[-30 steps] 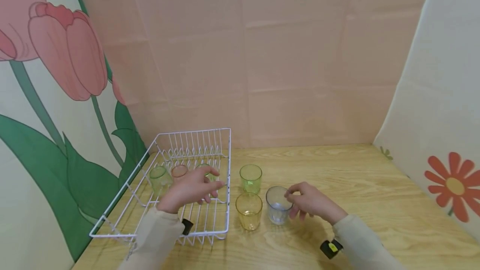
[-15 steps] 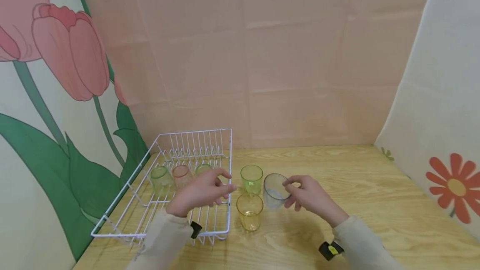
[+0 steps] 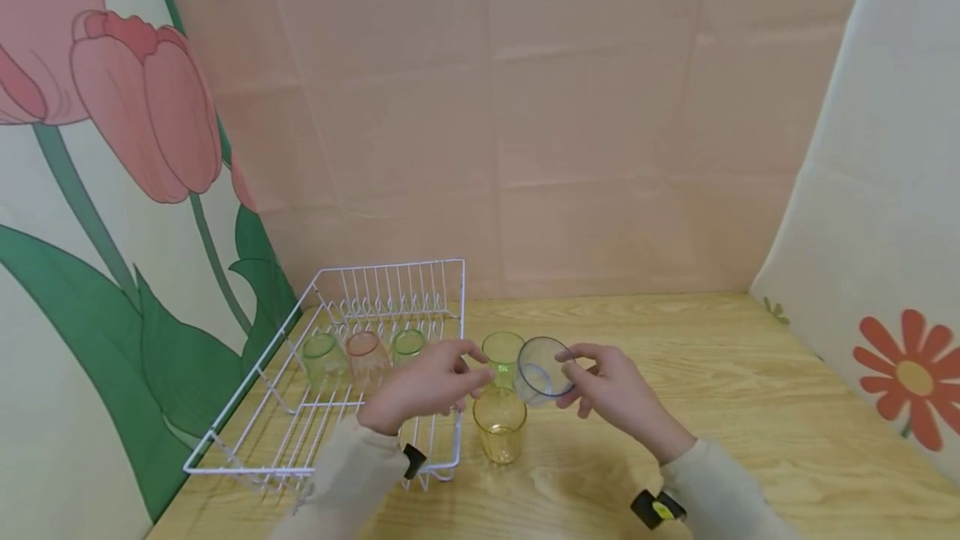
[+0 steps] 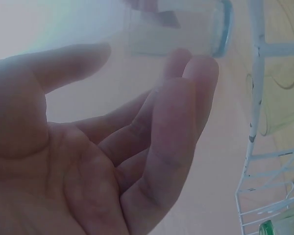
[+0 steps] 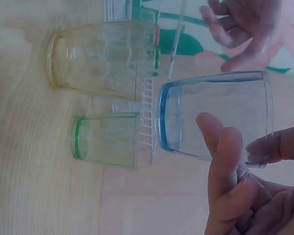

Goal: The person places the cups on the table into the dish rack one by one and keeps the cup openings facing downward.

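Observation:
In the head view my right hand (image 3: pixel 618 394) pinches the rim of a clear blue-tinted glass (image 3: pixel 534 380), thumb inside against fingers outside. The right wrist view shows its thick blue base (image 5: pixel 164 117) raised off the table, higher than the glasses beside it. My left hand (image 3: pixel 427 386) reaches over the right side of the rack, its fingers loosely bent and thumb apart, with nothing in it. Its fingertips are a short way left of the blue glass. A yellow glass (image 3: pixel 500 433) and a green glass (image 3: pixel 497 347) stand upright on the table just below and behind.
A white wire dish rack (image 3: pixel 247 471) stands on the left of the wooden table (image 3: pixel 712 373). Inside it are a green glass (image 3: pixel 322 361), a pink glass (image 3: pixel 365 357) and another green glass (image 3: pixel 408 344) in a row. Flower-printed cloth hangs at both sides.
My right hand has lifted the blue glass from the table and shifted it slightly left, tilting it. The left hand has moved right towards it, uncovering more of the glasses in the rack.

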Demonstrator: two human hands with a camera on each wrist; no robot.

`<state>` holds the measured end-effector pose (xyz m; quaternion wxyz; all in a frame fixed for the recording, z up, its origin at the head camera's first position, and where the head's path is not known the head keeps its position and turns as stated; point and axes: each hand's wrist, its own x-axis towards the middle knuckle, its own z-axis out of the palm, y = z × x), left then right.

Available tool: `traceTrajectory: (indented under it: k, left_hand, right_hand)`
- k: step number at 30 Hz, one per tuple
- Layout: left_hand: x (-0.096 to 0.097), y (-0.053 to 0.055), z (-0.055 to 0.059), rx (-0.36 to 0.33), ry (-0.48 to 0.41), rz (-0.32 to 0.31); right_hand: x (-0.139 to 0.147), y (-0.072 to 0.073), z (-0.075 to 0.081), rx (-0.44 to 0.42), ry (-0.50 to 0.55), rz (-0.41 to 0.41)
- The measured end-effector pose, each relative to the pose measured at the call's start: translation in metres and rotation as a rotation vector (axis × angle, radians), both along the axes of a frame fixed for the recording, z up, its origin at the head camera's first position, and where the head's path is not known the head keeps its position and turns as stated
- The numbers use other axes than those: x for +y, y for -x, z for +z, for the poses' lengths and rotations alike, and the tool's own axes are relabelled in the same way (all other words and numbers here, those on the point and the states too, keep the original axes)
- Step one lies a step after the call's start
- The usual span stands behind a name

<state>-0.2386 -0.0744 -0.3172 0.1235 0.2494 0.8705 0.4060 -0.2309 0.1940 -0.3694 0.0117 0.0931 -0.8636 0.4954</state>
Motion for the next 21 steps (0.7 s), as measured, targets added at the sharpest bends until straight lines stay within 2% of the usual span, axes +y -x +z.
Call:
traceTrajectory:
  k: [8, 21]
  left_hand:
    - [0.008, -0.002, -0.002, -0.02, 0.012, -0.001]
    - [0.013, -0.003, 0.002, -0.035, 0.048, -0.064]
  right_hand:
    - [-0.005, -0.004, 0.003, 0.018, 0.033, 0.036]
    - [-0.008, -0.006, 0.005, 0.031, 0.051, 0.097]
